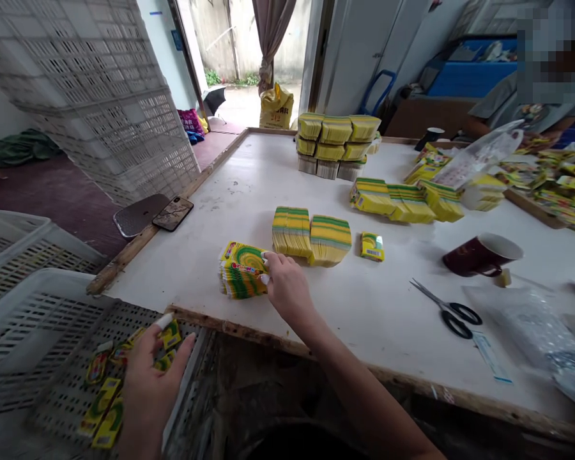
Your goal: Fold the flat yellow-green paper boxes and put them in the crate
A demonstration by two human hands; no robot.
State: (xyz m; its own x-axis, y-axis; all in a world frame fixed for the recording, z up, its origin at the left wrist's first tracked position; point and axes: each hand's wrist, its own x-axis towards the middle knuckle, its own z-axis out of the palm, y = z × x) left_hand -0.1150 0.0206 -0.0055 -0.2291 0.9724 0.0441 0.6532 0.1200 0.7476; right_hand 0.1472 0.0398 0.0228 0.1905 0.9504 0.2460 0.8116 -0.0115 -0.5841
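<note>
My right hand [283, 285] rests its closed fingers on the right side of a stack of yellow-green packets [241, 269] near the table's front edge. My left hand [149, 377] reaches down into a white plastic crate [52, 306] at the lower left, its fingers curled on a yellow-green packet [170, 335]. Several loose packets [104, 409] lie on the crate floor around it. Two neat packet stacks [311, 235] stand just beyond my right hand, with a single small packet [372, 246] to their right.
The white table [364, 306] also holds tall packet bundles [335, 144], a row of stacks [407, 201], a dark red mug [482, 255], scissors [448, 310] and plastic bags [536, 326]. Two phones [153, 214] lie at its left edge. A person sits at the far right.
</note>
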